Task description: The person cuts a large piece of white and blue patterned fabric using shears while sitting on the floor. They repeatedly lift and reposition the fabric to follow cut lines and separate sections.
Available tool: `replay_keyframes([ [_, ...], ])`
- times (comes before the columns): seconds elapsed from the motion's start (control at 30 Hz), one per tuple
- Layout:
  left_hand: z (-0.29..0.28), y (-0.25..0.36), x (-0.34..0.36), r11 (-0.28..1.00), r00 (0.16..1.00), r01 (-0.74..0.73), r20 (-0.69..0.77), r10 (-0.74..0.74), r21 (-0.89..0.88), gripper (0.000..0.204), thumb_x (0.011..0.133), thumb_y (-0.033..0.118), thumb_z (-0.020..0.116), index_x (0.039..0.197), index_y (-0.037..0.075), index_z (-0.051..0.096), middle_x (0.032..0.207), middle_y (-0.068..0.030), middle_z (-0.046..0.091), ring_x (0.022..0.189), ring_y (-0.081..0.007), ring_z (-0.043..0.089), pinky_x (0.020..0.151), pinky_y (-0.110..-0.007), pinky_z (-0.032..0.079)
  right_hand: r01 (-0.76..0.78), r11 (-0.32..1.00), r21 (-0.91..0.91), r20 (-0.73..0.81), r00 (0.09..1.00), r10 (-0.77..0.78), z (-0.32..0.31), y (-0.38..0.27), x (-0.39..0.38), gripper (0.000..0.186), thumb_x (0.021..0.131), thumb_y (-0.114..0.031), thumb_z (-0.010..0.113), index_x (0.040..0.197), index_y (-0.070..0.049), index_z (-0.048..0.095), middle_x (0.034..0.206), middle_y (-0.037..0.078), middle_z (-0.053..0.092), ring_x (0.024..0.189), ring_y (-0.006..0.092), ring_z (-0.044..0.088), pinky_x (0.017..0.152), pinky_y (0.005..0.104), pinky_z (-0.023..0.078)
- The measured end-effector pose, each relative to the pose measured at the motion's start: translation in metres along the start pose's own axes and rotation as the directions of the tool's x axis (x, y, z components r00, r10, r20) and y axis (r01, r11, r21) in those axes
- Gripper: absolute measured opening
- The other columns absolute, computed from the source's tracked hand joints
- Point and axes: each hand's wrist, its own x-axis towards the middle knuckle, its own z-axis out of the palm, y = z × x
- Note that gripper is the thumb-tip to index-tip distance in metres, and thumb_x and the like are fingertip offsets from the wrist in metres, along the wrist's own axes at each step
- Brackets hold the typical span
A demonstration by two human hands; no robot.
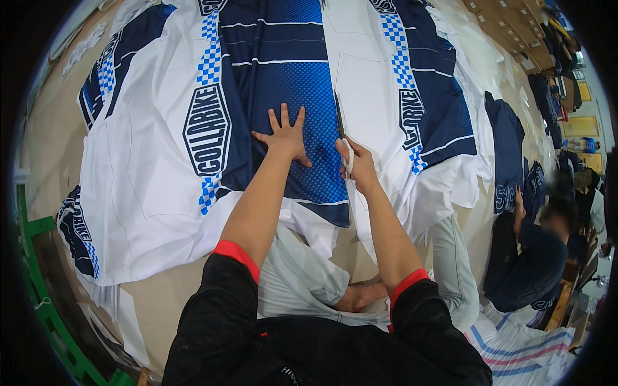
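My left hand [283, 134] lies flat with fingers spread on a navy and blue dotted panel of printed fabric [297, 80], pressing it down. Just right of it, my right hand [358, 164] is closed round the pale handles of a pair of scissors [340, 119]. The dark blades point away from me, along the line where the blue print meets the white fabric [364, 83]. Whether the blades are apart is hard to make out. To the left spreads more white fabric [154, 141], with blue checks and thin outlines printed on it.
Under the fabric is a tan surface [154, 309], where I sit with legs folded. A green metal frame [48, 309] runs along the left. At right are a co-worker [531, 251], dark fabric pieces [504, 151], striped white sacks [521, 344] and cardboard boxes [515, 29].
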Motion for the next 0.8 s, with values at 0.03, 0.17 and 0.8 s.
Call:
replay_keyframes([
  [0.03, -0.001, 0.0, -0.001, 1.0, 1.0, -0.006, -0.006, 0.006, -0.003, 0.154, 0.052, 0.049, 0.101, 0.166, 0.036, -0.002, 0.172, -0.0128, -0.016, 0.156, -0.0443, -0.015, 0.108, -0.086, 0.016, 0.01, 1.0, 0.01, 0.011, 1.0, -0.01, -0.001, 0.0, 0.0, 0.08, 0.088, -0.052, 0.079, 0.147, -0.003, 0.055, 0.086, 0.002, 0.062, 0.055, 0.0098, 0.055, 0.049, 0.0258, 0.049],
  [0.17, -0.002, 0.001, -0.004, 1.0, 1.0, -0.011, -0.012, 0.011, -0.008, 0.151, 0.054, 0.046, 0.1, 0.166, 0.034, 0.0, 0.172, -0.0138, -0.014, 0.156, -0.0452, -0.014, 0.107, -0.087, 0.016, 0.028, 0.999, 0.037, 0.049, 0.998, -0.03, -0.004, 0.003, 0.003, 0.076, 0.091, -0.049, 0.078, 0.146, -0.003, 0.056, 0.085, 0.001, 0.061, 0.055, 0.0094, 0.054, 0.048, 0.026, 0.047],
  [0.8, -0.005, 0.012, -0.004, 0.999, 0.997, -0.04, 0.06, 0.04, -0.008, 0.14, 0.064, 0.026, 0.099, 0.163, 0.046, 0.003, 0.172, -0.0099, -0.019, 0.156, -0.0435, -0.014, 0.108, -0.088, 0.016, -0.008, 1.0, -0.007, 0.03, 1.0, 0.008, 0.001, -0.031, 0.033, 0.07, 0.088, -0.055, 0.079, 0.138, -0.008, 0.064, 0.088, 0.0, 0.062, 0.052, 0.008, 0.053, 0.044, 0.024, 0.043],
])
